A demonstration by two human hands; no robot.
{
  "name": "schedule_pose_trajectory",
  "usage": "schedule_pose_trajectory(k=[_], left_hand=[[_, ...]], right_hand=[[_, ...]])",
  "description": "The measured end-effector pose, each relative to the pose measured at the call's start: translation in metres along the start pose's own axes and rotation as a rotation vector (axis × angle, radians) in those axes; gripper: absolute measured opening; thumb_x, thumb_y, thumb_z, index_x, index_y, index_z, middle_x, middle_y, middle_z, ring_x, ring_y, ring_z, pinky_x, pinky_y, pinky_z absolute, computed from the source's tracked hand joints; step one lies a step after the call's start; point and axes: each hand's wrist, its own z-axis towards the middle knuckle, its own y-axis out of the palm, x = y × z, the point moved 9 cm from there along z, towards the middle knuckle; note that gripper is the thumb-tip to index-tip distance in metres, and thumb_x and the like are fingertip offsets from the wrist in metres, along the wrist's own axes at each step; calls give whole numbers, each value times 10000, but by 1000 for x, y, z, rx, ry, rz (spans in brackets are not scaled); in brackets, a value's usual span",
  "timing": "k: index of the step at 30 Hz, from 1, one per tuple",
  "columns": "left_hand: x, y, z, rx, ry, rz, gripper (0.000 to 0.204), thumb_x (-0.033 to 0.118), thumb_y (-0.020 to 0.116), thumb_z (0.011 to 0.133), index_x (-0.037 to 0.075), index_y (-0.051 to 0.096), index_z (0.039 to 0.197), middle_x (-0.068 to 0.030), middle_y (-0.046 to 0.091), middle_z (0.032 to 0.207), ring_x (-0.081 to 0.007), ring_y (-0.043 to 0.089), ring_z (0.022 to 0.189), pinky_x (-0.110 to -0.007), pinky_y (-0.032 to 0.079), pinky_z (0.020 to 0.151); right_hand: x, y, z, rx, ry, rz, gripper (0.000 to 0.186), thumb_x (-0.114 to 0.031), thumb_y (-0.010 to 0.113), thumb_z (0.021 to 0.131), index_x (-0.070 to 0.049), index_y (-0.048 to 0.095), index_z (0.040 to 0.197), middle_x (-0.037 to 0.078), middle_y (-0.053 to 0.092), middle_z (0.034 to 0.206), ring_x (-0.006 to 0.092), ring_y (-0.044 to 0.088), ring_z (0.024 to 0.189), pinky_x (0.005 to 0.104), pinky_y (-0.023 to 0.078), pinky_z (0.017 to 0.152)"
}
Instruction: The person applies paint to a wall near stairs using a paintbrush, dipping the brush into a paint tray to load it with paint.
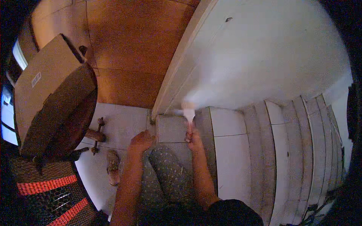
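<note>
The right hand (194,140) is pinching the reddish handle of a brush (189,116), fingers wrapping around its lower end. The brush is pointing away from that hand, its pale head lying just beyond the knuckles, at the foot of the white wall (241,71). The left hand (142,141) is hanging apart, to the left of the right one, its fingers curling inward. The picture is dim and grainy, so I cannot tell whether the left hand is pinching anything small, or whether the bristles are touching the wall or stopping just short.

Steps (230,122) are running off to the right of the right hand; a wooden door (128,49) is standing ahead of the left hand, and a shoe (113,167) is lying to its near left. Farther left, a box (45,86) is leaning above a woven chair (47,184).

Holding the handle so low is leaving the head free to twist if the bristles snag in the corner between wall and step. A loose pinch could let the brush drop onto the steps, and reaching too far forward could scrape the right knuckles against a step edge.
</note>
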Motion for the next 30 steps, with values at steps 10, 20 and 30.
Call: schedule_pose_trajectory(k=[10,20,30], left_hand=[[-33,32,46,36,-27,13,613,452,415,822,-20,431,1213,-225,422,1269,-345,434,1157,-416,346,967],[19,31,36,-59,31,-12,569,423,424,825,-30,454,1169,-231,482,1199,-372,470,1106,-439,368,941],[-40,51,71,37,38,78,505,377,406,835,-19,482,1140,-228,501,1174,-372,480,1090,-415,383,931]], right_hand=[[37,22,-8,75,155,-107,254,-289,493,880,-59,581,943,-52,407,527,66,364,406,222,281,335],[-63,58,-50,71,-355,-169,282,-318,473,891,-67,585,956,-45,380,505,56,307,363,209,241,315],[96,-21,-2,203,243,-188,265,-335,518,869,-95,600,943,-29,416,510,86,343,378,223,268,336]])
